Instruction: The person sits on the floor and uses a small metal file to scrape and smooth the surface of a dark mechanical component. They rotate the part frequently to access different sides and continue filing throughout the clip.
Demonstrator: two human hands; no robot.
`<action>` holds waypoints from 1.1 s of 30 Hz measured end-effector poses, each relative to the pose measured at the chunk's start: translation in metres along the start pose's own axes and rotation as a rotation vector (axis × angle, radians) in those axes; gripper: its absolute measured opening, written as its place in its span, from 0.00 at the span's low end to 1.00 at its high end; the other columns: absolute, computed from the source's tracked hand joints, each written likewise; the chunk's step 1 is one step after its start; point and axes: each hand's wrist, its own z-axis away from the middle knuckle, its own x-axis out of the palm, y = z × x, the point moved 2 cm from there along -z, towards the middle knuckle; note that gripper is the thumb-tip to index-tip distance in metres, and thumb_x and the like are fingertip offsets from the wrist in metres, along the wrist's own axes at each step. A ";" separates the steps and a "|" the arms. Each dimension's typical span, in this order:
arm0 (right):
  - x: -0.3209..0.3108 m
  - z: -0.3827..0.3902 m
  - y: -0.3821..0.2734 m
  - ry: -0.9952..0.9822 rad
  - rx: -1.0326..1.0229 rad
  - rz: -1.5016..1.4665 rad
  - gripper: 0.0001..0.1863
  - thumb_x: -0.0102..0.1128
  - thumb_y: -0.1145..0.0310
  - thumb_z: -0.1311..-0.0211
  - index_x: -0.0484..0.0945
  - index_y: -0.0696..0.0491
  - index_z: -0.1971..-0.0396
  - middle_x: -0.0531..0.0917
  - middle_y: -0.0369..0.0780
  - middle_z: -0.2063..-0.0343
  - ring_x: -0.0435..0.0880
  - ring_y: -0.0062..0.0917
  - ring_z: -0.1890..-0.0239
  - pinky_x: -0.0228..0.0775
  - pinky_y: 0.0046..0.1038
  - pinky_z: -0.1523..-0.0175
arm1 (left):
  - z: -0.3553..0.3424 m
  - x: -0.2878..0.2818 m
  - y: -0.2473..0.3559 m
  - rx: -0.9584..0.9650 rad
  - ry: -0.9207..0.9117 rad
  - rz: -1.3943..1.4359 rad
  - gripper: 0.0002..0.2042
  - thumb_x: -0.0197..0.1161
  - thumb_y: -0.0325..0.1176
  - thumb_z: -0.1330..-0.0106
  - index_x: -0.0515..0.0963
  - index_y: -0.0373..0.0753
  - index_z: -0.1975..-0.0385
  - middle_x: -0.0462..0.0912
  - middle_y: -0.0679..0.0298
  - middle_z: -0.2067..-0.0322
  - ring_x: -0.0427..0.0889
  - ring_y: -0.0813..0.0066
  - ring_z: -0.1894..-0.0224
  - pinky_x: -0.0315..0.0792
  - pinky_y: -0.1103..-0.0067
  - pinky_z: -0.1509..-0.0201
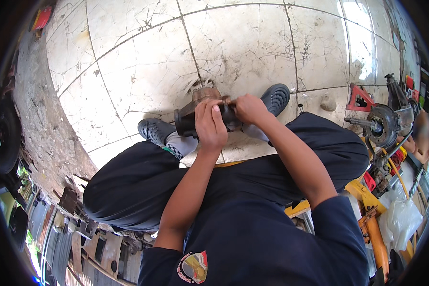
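Observation:
A dark, greasy metal housing (pixel 184 125) with a rusty brown upper part (pixel 206 94) stands on the floor between my feet. It looks like a vehicle part, with a round black end toward the left. My left hand (pixel 211 125) lies over its near side, fingers together and gripping it. At the housing's right side my right hand (pixel 250 110) is closed in a pinch, its fingertips close to the left hand's. What those right fingers hold is hidden. Both forearms reach forward between my knees.
Dark clogs (pixel 275 99) flank the housing. Cracked white tiles (pixel 243 47) lie ahead. At right are a red stand (pixel 360 97), a stone (pixel 328 103), a large metal assembly with a shaft (pixel 386 125) and a plastic bag (pixel 401 221). Bare concrete (pixel 45 119) borders the tiles at left.

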 end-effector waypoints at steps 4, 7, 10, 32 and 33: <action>0.012 -0.008 0.011 0.097 -0.006 -0.087 0.16 0.56 0.66 0.37 0.90 0.46 0.55 0.90 0.50 0.62 0.90 0.47 0.57 0.83 0.47 0.50 | 0.000 0.000 0.003 -0.011 -0.014 0.015 0.15 0.46 0.30 0.22 0.82 0.32 0.56 0.83 0.48 0.55 0.79 0.46 0.49 0.70 0.62 0.40; 0.019 -0.024 0.005 0.073 -0.033 -0.016 0.17 0.56 0.66 0.37 0.89 0.44 0.52 0.90 0.49 0.62 0.90 0.46 0.57 0.83 0.47 0.50 | -0.004 0.000 0.005 0.010 0.009 -0.009 0.15 0.46 0.30 0.22 0.82 0.32 0.56 0.83 0.48 0.55 0.79 0.46 0.48 0.70 0.62 0.40; -0.004 0.009 -0.002 0.090 -0.013 -0.050 0.18 0.56 0.67 0.38 0.89 0.43 0.51 0.90 0.49 0.62 0.89 0.47 0.58 0.83 0.46 0.50 | -0.001 0.002 0.000 0.017 0.011 0.004 0.15 0.46 0.30 0.22 0.82 0.32 0.56 0.83 0.48 0.55 0.79 0.46 0.48 0.71 0.61 0.40; 0.014 0.007 0.033 0.128 0.038 -0.356 0.17 0.58 0.56 0.29 0.89 0.46 0.50 0.90 0.49 0.59 0.88 0.47 0.56 0.79 0.42 0.49 | 0.003 -0.001 0.003 0.032 0.006 0.007 0.14 0.47 0.31 0.22 0.82 0.33 0.57 0.83 0.48 0.57 0.79 0.46 0.50 0.70 0.61 0.40; 0.000 0.010 0.031 0.106 0.027 -0.356 0.17 0.59 0.55 0.29 0.89 0.47 0.50 0.90 0.48 0.59 0.89 0.45 0.59 0.80 0.41 0.51 | 0.000 -0.002 0.003 0.042 0.009 0.011 0.14 0.47 0.31 0.22 0.82 0.33 0.58 0.83 0.49 0.57 0.80 0.46 0.51 0.71 0.61 0.41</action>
